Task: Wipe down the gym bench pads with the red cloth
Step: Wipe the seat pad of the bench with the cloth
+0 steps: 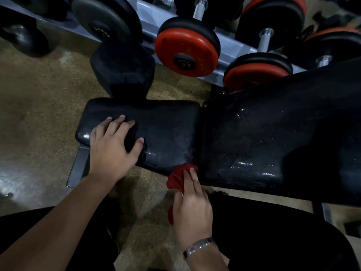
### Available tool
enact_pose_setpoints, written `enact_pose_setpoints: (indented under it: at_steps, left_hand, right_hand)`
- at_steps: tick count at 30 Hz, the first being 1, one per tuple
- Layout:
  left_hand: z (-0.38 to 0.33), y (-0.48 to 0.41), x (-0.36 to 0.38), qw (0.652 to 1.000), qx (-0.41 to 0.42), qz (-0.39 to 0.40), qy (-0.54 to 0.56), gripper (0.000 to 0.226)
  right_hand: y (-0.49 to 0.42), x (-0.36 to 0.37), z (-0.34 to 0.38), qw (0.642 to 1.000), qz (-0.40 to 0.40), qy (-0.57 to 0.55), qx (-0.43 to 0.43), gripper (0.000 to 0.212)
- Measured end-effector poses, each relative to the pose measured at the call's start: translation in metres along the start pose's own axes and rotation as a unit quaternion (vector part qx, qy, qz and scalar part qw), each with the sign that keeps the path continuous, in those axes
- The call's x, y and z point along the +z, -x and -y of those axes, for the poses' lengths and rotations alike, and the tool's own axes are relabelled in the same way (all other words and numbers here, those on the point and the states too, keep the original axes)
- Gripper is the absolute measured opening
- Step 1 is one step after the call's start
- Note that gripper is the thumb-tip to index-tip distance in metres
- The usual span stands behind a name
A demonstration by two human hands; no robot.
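Observation:
The black seat pad (166, 130) lies in the middle of the view, with the larger black back pad (273, 137) to its right, both glistening in patches. My left hand (113, 147) rests flat on the seat pad's left near corner, fingers spread. My right hand (192, 210) grips the bunched red cloth (176, 179) and presses it against the near edge of the seat pad, right at the gap between the two pads. A metal watch sits on my right wrist.
A grey rack (224, 47) with red-and-black dumbbells (186, 51) runs behind the bench. A black dumbbell (105, 22) and a dark padded post (123, 69) stand behind the seat. The bench's grey foot (78, 165) rests on the brown floor. My dark-trousered legs fill the bottom.

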State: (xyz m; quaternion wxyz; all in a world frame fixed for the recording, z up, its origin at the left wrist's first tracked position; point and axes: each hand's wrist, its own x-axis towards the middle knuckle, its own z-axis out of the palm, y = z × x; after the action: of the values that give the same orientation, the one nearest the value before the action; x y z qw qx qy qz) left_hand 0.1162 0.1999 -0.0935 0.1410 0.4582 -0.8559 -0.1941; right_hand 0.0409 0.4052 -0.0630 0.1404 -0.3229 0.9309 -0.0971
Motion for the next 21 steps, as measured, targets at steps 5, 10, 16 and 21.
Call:
enact_pose_setpoints:
  at_steps: [5, 10, 16, 21]
  left_hand:
    - [0.001, 0.001, 0.0, 1.0, 0.011, 0.008, -0.007, 0.062]
    - [-0.007, 0.001, 0.001, 0.999, 0.014, 0.017, -0.046, 0.063]
    - [-0.029, 0.005, 0.007, 0.989, 0.133, 0.027, -0.064, 0.057]
    - [-0.031, 0.011, 0.016, 0.988, 0.125, 0.036, -0.08, 0.056]
  right_hand:
    - [-0.039, -0.009, 0.032, 0.998, 0.005, -0.053, 0.025, 0.055]
    - [-0.032, -0.01, 0.024, 0.999, 0.001, -0.037, -0.039, 0.054]
    - [-0.058, -0.016, 0.019, 0.998, -0.022, -0.062, 0.023, 0.044]
    - [-0.058, -0.017, 0.021, 0.998, -0.008, -0.057, -0.035, 0.052]
